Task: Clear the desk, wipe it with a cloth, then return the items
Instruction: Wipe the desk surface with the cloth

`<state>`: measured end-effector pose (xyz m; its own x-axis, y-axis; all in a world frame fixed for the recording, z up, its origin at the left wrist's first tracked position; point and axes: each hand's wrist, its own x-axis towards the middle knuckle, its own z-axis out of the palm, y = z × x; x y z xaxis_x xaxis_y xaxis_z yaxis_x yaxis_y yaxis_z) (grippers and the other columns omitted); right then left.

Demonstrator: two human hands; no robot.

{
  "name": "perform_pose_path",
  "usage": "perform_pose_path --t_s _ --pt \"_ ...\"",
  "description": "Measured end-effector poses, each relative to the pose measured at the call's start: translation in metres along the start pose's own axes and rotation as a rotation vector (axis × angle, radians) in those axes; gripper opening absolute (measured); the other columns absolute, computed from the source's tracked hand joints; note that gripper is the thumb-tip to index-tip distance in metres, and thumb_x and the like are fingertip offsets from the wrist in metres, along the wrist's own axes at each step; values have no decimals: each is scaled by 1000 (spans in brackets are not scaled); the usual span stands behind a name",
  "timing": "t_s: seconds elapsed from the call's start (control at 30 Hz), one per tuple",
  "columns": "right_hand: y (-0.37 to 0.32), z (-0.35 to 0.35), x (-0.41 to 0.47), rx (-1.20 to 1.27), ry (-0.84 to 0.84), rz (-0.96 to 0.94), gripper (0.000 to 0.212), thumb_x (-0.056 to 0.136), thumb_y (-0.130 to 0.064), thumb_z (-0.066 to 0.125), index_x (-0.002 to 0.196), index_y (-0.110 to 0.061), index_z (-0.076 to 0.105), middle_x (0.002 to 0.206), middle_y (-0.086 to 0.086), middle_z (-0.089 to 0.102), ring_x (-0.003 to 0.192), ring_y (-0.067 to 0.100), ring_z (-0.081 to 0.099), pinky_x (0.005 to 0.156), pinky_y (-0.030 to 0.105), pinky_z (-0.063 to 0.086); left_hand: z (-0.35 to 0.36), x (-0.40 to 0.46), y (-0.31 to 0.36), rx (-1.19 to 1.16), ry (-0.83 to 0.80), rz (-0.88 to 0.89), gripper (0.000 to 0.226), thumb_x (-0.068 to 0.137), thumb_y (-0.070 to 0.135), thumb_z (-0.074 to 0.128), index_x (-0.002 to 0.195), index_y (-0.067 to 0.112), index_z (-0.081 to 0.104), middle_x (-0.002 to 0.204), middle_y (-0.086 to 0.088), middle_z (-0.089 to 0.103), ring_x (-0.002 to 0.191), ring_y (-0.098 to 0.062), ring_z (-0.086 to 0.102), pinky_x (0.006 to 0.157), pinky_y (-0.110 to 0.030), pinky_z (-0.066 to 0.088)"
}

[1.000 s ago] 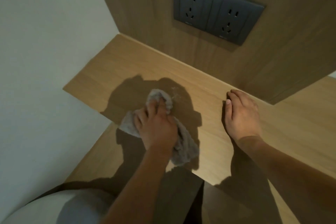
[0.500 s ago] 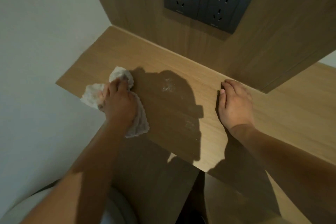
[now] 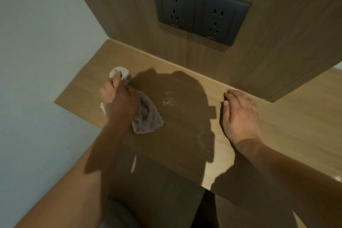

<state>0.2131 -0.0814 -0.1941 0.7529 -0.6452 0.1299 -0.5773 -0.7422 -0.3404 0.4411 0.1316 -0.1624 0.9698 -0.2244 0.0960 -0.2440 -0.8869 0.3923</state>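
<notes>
While left hand [image 3: 120,98] fingers clench cloth [image 3: 146,116] on desk [image 3: 277,126], right hand [image 3: 240,114] flat (fingers released), sockets [image 3: 199,11] unlabelled.

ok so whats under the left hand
A crumpled grey cloth, gripped by the left hand against the wooden desk. Cloth pokes out beyond the fingers and beside the wrist. The desk surface beneath the cloth is covered.

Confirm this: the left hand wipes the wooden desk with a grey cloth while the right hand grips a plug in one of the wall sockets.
Not quite. The head view shows the right hand resting flat on the wooden desk, holding nothing; both wall sockets are empty. The rest stands: the left hand wipes the desk with the grey cloth.
</notes>
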Motion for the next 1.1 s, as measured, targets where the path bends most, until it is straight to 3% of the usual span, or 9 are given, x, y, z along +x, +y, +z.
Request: perform_pose_path --t_s 0.13,0.3,0.4,0.5,0.63,0.83,0.97,1.03,1.1 --pt "2 3 0 5 22 6 45 102 -30 32 130 -7 60 134 10 58 126 29 48 111 43 32 35 -11 33 242 -109 -2 39 97 22 41 133 20 55 134 -13 48 117 -38 42 94 -49 36" --pt "1 3 2 19 5 14 46 102 -31 31 131 -8 59 136 9 57 128 27 47 112 42 31 45 -119 101 168 -304 533 37 89 29 49 124 28 62 128 -4 53 103 -33 50 90 -49 41" --pt "0 1 2 15 -14 21 47 103 -31 30 133 -10 57 138 8 55 130 25 45 114 40 29 29 -82 92 86 -327 603 42 91 27 42 128 20 61 132 -8 52 106 -34 48 90 -48 45" --pt "-1 2 3 11 -3 21 45 102 -30 32 132 -9 59 136 8 57 129 25 46 113 40 29 18 4 44 -63 -91 276 52 87 28 38 130 12 61 127 -22 55 109 -45 51 92 -53 48" --pt "1 4 3 10 18 24 42 102 -28 35 130 -9 60 135 8 58 129 25 47 113 37 26 33 69 56 -40 -137 -371 43 101 35 34 139 27 52 145 -13 44 133 -39 39 108 -52 31" --pt "2 5 4 34 30 17 45 102 -30 32 128 -9 61 134 8 59 128 26 49 112 42 32 79 -32 137 84 -232 160 36 94 29 41 121 26 65 136 -8 48 116 -35 43 101 -46 29" --pt "0 4 4 28 17 18 48 102 -32 30 129 -8 61 134 10 59 128 27 48 112 42 32 54 -50 126 5 -476 835 37 92 20 53 127 25 65 138 -3 54 119 -28 48 102 -48 39" --pt "0 3 4 30 19 18 47 102 -31 31 129 -8 61 134 10 59 128 28 48 112 42 32 44 -25 105 -62 -433 775 36 89 20 52 119 19 71 131 -11 59 116 -35 53 100 -53 43" --pt "0 3 3 36 28 15 46 102 -31 32 129 -8 61 134 10 59 128 28 48 112 42 32 33 10 69 20 -301 424 40 92 29 51 128 21 66 136 -18 51 120 -42 48 104 -52 39"
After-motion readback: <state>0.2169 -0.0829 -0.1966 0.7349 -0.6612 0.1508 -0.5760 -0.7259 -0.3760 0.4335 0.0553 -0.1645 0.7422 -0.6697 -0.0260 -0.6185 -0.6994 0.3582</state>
